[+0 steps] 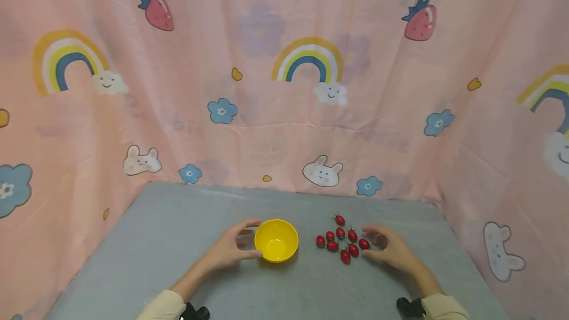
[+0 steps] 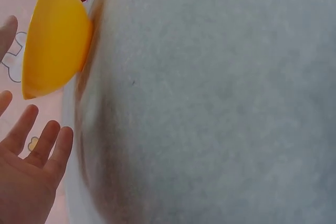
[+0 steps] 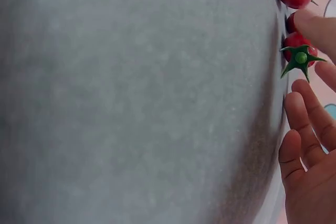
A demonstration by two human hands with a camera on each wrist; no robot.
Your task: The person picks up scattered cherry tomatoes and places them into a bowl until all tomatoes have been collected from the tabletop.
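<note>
"Which step is this?"

"Reaching, I'd judge. The left hand [image 1: 228, 247] stands spread beside that round, glossy yellow bowl [image 1: 276, 242], grasping nothing. Whether its thumb touches the rim, I can't tell."

"And the right hand [image 1: 392, 250]?"

"Loose too, fingers parted, at the edge of those small, oval red tomatoes [image 1: 332, 246] with green stalks. They lie on the smooth grey counter [image 1: 195, 219], to the right of the upright bowl, and the rightmost tomato [image 1: 364, 244] sits just between thumb and fingers."

"What would the next move call for?"

"To my mind, a gentle pinch on that one without nudging its neighbours, and the left fingers curling in to steady the bowl."
</note>
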